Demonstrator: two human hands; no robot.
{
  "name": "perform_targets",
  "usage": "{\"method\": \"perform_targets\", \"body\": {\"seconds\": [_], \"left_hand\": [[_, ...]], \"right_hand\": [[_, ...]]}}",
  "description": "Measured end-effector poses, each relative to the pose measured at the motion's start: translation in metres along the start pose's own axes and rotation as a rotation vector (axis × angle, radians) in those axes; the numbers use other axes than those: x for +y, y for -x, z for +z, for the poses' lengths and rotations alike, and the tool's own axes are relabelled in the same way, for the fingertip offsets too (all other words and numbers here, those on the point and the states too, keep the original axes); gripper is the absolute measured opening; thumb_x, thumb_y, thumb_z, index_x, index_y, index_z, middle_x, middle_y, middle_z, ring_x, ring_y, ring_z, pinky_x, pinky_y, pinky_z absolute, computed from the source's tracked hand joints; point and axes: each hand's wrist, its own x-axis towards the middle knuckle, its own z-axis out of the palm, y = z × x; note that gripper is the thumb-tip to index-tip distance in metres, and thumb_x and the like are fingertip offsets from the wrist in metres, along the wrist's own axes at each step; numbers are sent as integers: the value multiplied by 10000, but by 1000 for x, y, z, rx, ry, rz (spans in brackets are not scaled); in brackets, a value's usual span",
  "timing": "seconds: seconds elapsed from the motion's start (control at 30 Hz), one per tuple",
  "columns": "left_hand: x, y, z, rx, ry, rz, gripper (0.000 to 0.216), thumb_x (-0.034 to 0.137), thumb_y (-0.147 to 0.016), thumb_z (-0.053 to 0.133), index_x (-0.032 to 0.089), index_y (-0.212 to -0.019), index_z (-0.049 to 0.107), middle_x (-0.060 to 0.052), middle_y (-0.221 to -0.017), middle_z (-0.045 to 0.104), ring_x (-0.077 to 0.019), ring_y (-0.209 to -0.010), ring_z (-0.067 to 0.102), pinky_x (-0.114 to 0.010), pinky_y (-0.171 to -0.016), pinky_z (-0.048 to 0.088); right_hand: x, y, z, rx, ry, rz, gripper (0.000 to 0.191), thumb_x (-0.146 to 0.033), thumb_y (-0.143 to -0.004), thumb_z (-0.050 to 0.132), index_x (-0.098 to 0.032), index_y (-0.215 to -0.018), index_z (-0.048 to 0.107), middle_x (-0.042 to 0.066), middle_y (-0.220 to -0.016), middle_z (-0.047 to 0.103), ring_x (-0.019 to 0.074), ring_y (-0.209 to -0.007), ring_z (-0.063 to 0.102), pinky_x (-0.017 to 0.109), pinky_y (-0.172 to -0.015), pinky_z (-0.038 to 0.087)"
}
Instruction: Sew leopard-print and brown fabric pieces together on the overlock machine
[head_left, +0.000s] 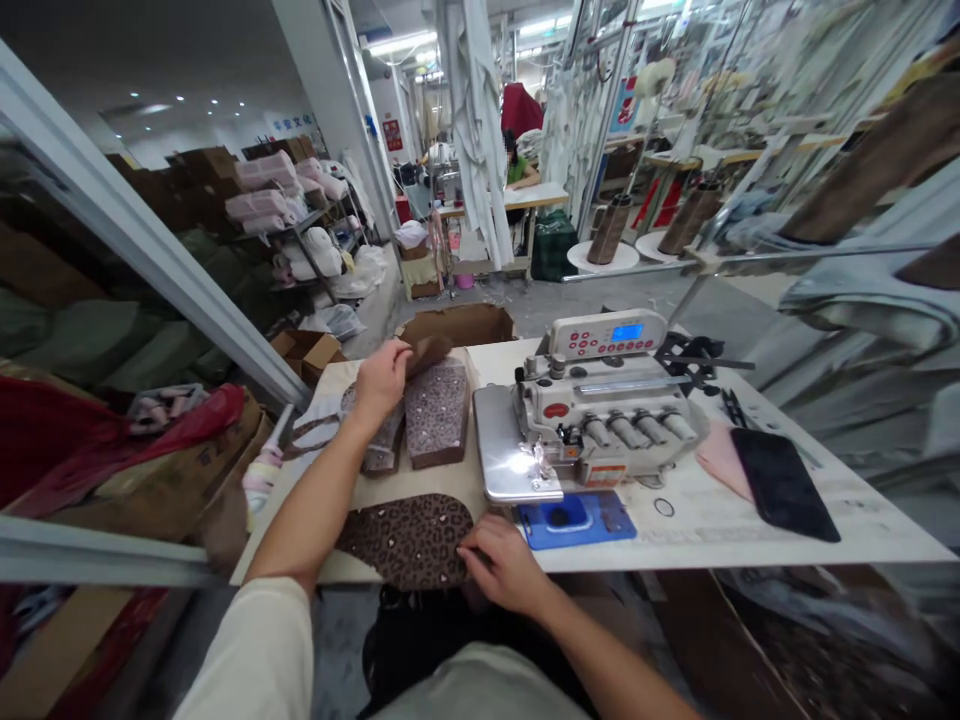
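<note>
My left hand (381, 381) reaches forward over a stack of brown leopard-print fabric pieces (437, 412) on the white table (712, 520). Its fingers pinch a brown fabric piece (429, 350) lifted at the top of the stack. My right hand (501, 563) rests at the near table edge, fingers curled down on a rounded leopard-print fabric piece (409, 538). An overlock sewing machine (600, 410) stands just right of the stack, its metal plate (510, 460) beside my right hand.
A blue phone case (576, 518) lies in front of the machine and a black phone (784, 485) to its right. An open cardboard box (457, 325) sits behind the table. Bags and cartons (150, 450) crowd the left. A person (514, 160) sits far back.
</note>
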Motion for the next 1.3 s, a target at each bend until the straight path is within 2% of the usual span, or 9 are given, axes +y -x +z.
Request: {"method": "perform_targets", "body": {"seconds": [0.13, 0.2, 0.27, 0.33, 0.47, 0.57, 0.7, 0.87, 1.3], "left_hand": [[22, 61, -20, -320, 238, 276, 242, 292, -981, 531, 237, -1060, 752, -56, -1042, 793, -213, -1009, 730, -322, -959, 535], [37, 109, -39, -519, 372, 308, 244, 324, -970, 567, 286, -1091, 775, -34, -977, 804, -207, -953, 746, -314, -944, 551], [45, 157, -67, -658, 485, 284, 255, 328, -961, 606, 355, -1150, 774, -17, -994, 813, -205, -913, 758, -305, -916, 565], [41, 198, -98, -732, 604, 281, 275, 307, -954, 635, 413, -1171, 765, 1, -949, 817, -199, -865, 769, -292, -862, 584], [-6, 246, -131, -593, 721, 70, 229, 411, -949, 615, 346, -848, 811, -39, -722, 779, -217, -697, 750, -323, -719, 609], [-49, 259, -113, -385, 516, -257, 324, 482, -938, 563, 284, -809, 785, -61, -818, 797, -238, -774, 752, -350, -740, 612], [-85, 266, -71, -268, 296, -378, 332, 438, -912, 515, 245, -934, 784, -68, -983, 818, -256, -932, 760, -383, -868, 602], [-100, 275, -48, -217, 242, -378, 297, 450, -874, 589, 244, -964, 782, -73, -1022, 814, -263, -963, 752, -387, -907, 589], [-99, 272, -35, -262, 160, -297, 240, 363, -922, 558, 251, -989, 759, -74, -1017, 785, -265, -965, 717, -378, -891, 567]], "right_hand": [[-7, 1, 4, 200, -2, -63, 193, -122, -965, 558, -233, -1103, 634, 56, -885, 680, 203, -806, 633, 328, -721, 526], [-17, 3, 7, 376, 87, -70, 374, -112, -935, 602, -244, -1284, 570, 103, -1047, 678, 244, -953, 645, 402, -818, 553], [-31, 3, 7, 384, 207, -30, 490, -132, -899, 648, -251, -1361, 538, 157, -1227, 655, 314, -1150, 605, 531, -954, 515], [-44, 1, 4, 105, 231, -7, 415, -148, -871, 670, -252, -1271, 627, 155, -1239, 683, 335, -1192, 595, 549, -1001, 482], [-55, -15, -7, -664, -152, -122, 73, -191, -879, 690, -246, -839, 715, 2, -753, 718, 176, -738, 661, 269, -700, 507], [-45, -32, -9, -647, -185, 141, 39, -239, -905, 691, -228, -922, 723, -3, -800, 747, 163, -722, 686, 235, -661, 481], [-31, -45, -2, -413, 245, 615, 468, -223, -925, 675, -187, -1380, 572, 78, -934, 784, 243, -848, 739, 291, -734, 491], [-26, -39, 7, -422, 426, 676, 430, -217, -968, 619, -208, -1388, 529, 63, -892, 782, 249, -817, 757, 287, -705, 472], [-13, -28, 15, -349, 590, 681, 296, -228, -997, 518, -206, -1287, 571, 51, -899, 787, 232, -830, 763, 279, -716, 502]]}}
